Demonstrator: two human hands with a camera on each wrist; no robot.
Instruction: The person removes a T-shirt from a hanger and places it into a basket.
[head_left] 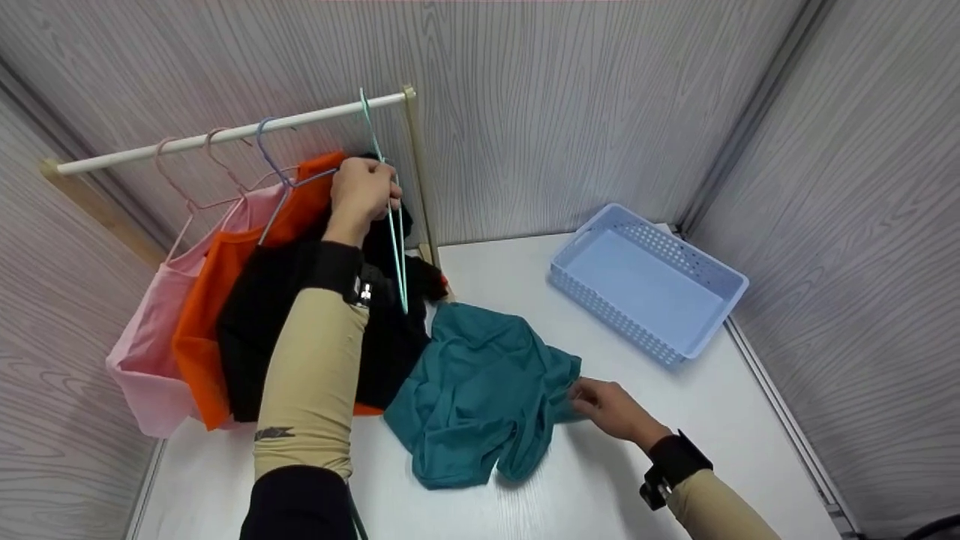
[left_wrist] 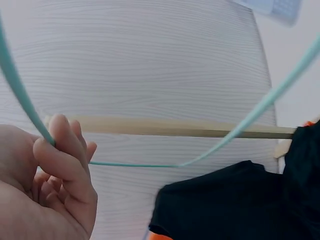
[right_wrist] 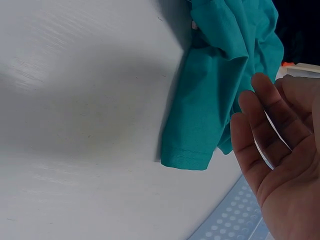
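I am pinching the hanger (left_wrist: 272, 97) with my left hand (head_left: 362, 193), below the rail (head_left: 322, 114); my right hand (head_left: 616, 410), fingers loosely extended, is hanging by the teal shirt (head_left: 487, 382), which is lying on the surface (head_left: 499, 270) just left of it.

Looks like soft, matt cloth for the teal garment (head_left: 487, 382), smooth plastic for the blue basket (head_left: 637, 277), wood for 2 rack posts (head_left: 420, 165).
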